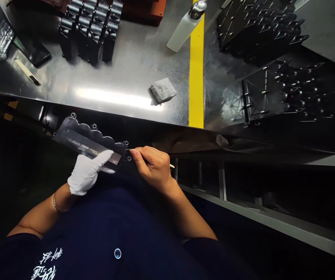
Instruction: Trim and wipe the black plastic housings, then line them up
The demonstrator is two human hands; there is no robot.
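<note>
My left hand (86, 174), in a white glove, grips a dark plastic cover (82, 136) by its lower side. The cover has a scalloped upper edge, small ring-shaped lugs and a flat rectangular face that catches the light. My bare right hand (152, 165) is closed in a pinch at the cover's right end. From its fingertips a thin tool tip (128, 149) reaches the lugs there, and a pale handle end shows behind the hand. Whether the tip touches the cover I cannot tell. Both hands are in front of the bench edge.
On the metal bench (132, 77) lie a folded white cloth (163, 90), a bottle (182, 31), a pale-handled tool (27, 72) and a phone-like black object (37, 52). Stacked dark parts (90, 31) stand behind; more parts (260, 27) fill the right, past a yellow stripe (196, 77).
</note>
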